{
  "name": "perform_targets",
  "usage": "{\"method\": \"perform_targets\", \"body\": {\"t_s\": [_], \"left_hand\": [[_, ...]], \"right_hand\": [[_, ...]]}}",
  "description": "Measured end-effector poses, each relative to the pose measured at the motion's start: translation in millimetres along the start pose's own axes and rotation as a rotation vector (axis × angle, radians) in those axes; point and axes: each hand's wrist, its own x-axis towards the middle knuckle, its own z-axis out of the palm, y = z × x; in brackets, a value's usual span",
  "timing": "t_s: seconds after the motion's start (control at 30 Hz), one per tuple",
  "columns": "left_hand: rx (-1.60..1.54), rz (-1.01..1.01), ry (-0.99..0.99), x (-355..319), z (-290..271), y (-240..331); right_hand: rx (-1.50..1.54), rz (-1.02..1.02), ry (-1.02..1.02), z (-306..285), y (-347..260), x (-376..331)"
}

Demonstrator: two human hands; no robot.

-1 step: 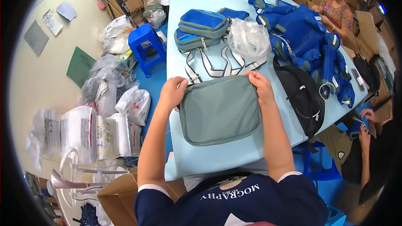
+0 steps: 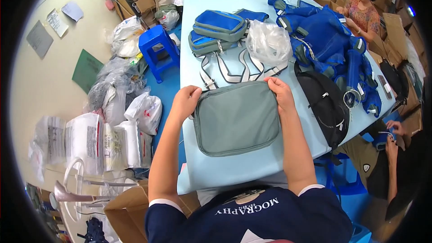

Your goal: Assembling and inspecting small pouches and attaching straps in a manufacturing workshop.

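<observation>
Both grips closed on grey pouch: left hand, right hand, far corners.

A flat grey-green zippered pouch lies on the pale-blue table.

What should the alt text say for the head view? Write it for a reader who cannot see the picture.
A person's left hand and right hand grip the far corners of a flat grey-green pouch lying on a pale blue table. Beyond it lie striped straps, stacked blue pouches, a clear plastic bag and a black bag.
</observation>
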Motion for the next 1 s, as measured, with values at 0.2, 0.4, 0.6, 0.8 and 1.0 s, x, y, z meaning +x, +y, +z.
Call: {"method": "perform_targets", "body": {"t_s": [0.2,0.4,0.6,0.8,1.0], "left_hand": [[-0.203,-0.182,0.033,-32.0,2.6,-1.1],[0.342,0.227,0.307,-37.3,9.9,10.9],[-0.145,-0.308,0.063,-19.8,11.5,3.9],[-1.420,-0.487,-0.224,-27.0,14.9,-13.1],[-1.144,-0.430,0.019,-29.6,22.0,6.0]], "right_hand": [[-0.008,-0.021,0.037,-2.4,6.5,0.2],[-0.030,-0.062,0.015,3.7,6.5,0.5],[-0.272,-0.231,0.065,-13.1,21.3,14.1],[-0.293,-0.180,0.043,-8.7,16.6,7.9],[-0.326,-0.193,0.123,-19.1,17.0,9.6]]}}
